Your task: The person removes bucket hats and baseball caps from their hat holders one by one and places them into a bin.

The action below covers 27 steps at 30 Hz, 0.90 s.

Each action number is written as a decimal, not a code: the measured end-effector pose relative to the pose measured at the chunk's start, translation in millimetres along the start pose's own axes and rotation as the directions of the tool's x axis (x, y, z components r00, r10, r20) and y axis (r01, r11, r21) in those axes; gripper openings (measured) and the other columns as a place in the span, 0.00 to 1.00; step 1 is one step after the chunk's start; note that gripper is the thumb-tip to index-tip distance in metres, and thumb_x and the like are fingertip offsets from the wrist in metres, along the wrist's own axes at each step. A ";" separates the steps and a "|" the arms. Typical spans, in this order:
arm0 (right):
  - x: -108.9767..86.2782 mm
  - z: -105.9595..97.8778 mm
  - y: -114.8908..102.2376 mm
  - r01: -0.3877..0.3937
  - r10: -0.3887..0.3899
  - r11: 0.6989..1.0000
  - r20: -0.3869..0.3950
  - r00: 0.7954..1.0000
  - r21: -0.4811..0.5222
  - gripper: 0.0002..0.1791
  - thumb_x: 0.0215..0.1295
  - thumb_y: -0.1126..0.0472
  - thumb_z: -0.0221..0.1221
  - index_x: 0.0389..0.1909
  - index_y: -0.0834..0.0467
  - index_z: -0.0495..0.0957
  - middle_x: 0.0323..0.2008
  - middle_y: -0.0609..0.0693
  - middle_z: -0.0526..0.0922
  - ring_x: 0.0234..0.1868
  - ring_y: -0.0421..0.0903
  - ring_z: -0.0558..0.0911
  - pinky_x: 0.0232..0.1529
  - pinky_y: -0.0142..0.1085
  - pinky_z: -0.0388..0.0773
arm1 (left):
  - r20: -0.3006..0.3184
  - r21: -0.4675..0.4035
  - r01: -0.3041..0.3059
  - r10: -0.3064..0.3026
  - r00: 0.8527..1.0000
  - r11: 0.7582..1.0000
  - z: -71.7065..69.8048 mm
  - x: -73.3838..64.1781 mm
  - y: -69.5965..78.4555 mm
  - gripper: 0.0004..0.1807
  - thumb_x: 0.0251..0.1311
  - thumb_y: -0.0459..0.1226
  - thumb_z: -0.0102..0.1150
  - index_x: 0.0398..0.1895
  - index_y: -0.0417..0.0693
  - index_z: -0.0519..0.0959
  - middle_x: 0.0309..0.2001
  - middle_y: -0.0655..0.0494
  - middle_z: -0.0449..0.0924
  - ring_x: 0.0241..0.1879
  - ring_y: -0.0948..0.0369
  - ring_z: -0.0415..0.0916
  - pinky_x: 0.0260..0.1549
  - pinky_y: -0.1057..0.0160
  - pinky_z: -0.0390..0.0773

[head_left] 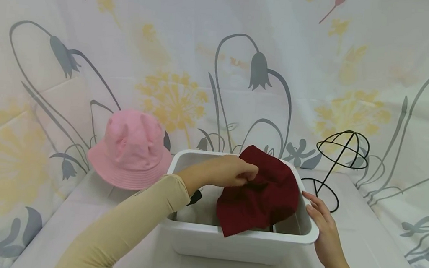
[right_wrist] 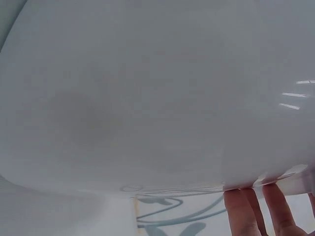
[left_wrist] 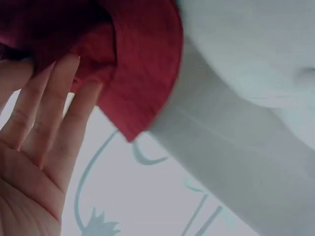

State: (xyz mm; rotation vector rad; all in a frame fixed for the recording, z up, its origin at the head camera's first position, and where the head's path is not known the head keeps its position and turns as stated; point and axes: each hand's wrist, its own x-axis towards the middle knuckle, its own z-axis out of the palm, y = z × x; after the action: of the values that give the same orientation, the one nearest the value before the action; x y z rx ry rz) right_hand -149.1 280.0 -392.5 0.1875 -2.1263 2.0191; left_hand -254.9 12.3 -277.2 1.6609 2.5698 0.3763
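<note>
A dark red bucket hat (head_left: 266, 193) lies crumpled in the white plastic bin (head_left: 225, 232), its brim hanging over the near rim. From the left, my left hand (head_left: 230, 171) reaches across the bin and pinches the hat's cloth. In the left wrist view, the fingers (left_wrist: 59, 108) run up to the red fabric (left_wrist: 147, 64), with the thumb at the upper left. My right hand (head_left: 324, 229) rests against the bin's right side, fingertips at the rim. The right wrist view has those fingers (right_wrist: 241, 211) fairly straight against the outer wall (right_wrist: 147, 113).
A pink bucket hat (head_left: 133, 153) stands left of the bin, propped above the white table (head_left: 140, 254). At the back right is a black wire hat stand (head_left: 343, 150) with a round base. A flower-printed curtain (head_left: 191, 44) hangs behind. Something pale (head_left: 197, 212) lies inside the bin.
</note>
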 end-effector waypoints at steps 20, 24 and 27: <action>0.4 -2.3 3.6 0.003 -0.003 1.000 -0.011 1.000 0.002 0.19 0.74 0.58 0.41 0.63 0.54 0.65 0.52 0.44 0.67 0.49 0.37 0.70 0.42 0.27 0.71 | 0.332 -0.056 0.111 -0.086 0.939 0.992 31.7 35.1 3.8 0.51 0.38 0.60 0.70 0.67 0.54 0.58 0.67 0.61 0.48 0.65 0.59 0.48 0.60 0.67 0.55; 1.5 -2.0 3.0 0.004 -0.004 1.000 -0.005 1.000 0.012 0.19 0.74 0.58 0.41 0.63 0.55 0.64 0.52 0.45 0.67 0.49 0.38 0.71 0.42 0.29 0.71 | 0.375 0.037 0.092 -0.099 0.922 0.995 45.6 39.3 5.7 0.52 0.42 0.55 0.70 0.70 0.58 0.52 0.69 0.60 0.45 0.68 0.55 0.45 0.63 0.56 0.51; 2.2 -1.1 2.2 -0.003 0.003 1.000 0.002 1.000 0.013 0.20 0.74 0.57 0.42 0.63 0.56 0.64 0.52 0.45 0.68 0.48 0.38 0.72 0.41 0.30 0.73 | 0.427 0.160 0.114 -0.173 0.887 0.980 60.2 40.6 10.2 0.53 0.43 0.57 0.68 0.72 0.67 0.49 0.71 0.62 0.40 0.69 0.49 0.41 0.62 0.42 0.48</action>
State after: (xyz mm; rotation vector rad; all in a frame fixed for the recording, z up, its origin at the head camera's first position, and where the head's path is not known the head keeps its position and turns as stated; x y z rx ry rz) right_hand -151.7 281.4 -394.1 0.1892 -2.1165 2.0355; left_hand -251.9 63.4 -329.7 1.3761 2.3855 -0.1685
